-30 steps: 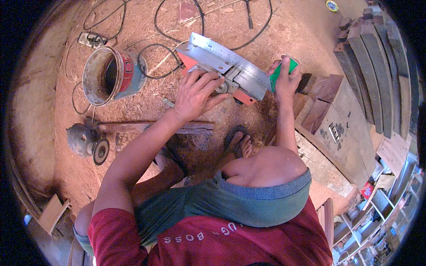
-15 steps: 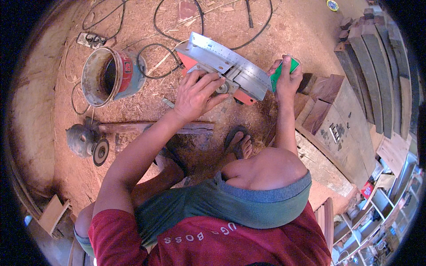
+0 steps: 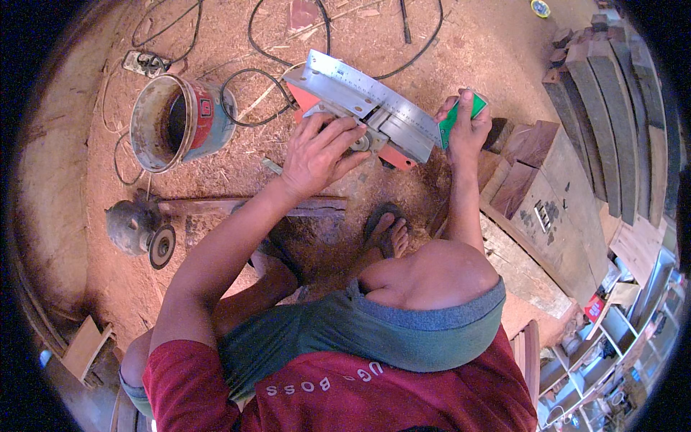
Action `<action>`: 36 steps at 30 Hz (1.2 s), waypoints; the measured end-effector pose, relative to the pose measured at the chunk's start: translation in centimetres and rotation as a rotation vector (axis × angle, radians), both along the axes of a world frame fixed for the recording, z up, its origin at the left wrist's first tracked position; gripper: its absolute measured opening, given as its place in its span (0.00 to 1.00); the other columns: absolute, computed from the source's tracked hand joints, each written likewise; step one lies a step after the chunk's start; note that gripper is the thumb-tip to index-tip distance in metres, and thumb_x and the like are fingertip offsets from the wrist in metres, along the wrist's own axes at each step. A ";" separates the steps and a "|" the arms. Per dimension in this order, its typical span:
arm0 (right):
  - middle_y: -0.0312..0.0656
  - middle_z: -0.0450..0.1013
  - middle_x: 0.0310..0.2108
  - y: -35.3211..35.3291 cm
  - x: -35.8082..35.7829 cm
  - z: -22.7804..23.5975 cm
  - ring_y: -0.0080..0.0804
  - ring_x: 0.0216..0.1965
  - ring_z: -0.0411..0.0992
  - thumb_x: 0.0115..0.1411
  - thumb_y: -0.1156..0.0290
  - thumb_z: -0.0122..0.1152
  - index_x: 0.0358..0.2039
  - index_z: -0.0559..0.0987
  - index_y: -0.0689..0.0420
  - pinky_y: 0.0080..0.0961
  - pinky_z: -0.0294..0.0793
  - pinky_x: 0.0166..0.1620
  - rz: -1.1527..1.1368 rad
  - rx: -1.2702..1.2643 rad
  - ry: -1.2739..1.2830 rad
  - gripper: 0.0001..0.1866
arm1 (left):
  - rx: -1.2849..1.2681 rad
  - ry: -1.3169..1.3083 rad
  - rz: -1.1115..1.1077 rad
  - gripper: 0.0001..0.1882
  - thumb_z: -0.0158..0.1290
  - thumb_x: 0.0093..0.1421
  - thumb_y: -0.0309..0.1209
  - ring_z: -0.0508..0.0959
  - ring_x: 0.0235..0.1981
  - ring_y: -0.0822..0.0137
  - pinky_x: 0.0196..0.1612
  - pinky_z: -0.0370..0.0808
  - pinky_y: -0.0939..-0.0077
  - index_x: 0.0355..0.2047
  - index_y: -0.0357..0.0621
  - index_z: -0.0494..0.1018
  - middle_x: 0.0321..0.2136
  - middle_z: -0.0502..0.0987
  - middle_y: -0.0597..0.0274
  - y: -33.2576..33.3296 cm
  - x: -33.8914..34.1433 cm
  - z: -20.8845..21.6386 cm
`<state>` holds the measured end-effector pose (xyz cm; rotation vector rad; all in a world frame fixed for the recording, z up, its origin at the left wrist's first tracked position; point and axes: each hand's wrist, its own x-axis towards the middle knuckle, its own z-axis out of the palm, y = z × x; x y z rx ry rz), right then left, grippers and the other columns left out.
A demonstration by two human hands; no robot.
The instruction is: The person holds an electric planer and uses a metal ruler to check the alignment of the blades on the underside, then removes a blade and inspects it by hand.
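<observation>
An electric hand planer with an orange-red body lies tilted in front of me, its silvery metal sole facing up. My left hand has its fingers bent over the planer's near side, at a round metal part. My right hand grips a green flat-sided block, thumb on top, just beyond the planer's right end. Whether the block touches the planer, I cannot tell. My left palm and the undersides of its fingers are hidden.
A stained paint bucket stands left of the planer. Nearer is a motor with a grinding disc. Black cable loops over the shavings-strewn floor. To the right are a wooden box-like piece and stacked curved timbers.
</observation>
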<state>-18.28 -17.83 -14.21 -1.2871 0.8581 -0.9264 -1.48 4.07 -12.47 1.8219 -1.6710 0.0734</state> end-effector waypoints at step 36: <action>0.43 0.73 0.24 -0.2 -0.2 -0.1 0.29 0.22 0.72 0.72 0.59 0.53 0.42 0.70 0.60 0.28 0.75 0.26 0.030 0.014 0.011 0.15 | 0.040 -0.006 0.004 0.22 0.65 0.51 0.43 0.74 0.43 0.62 0.46 0.73 0.65 0.45 0.49 0.79 0.44 0.78 0.69 0.0 0.0 0.1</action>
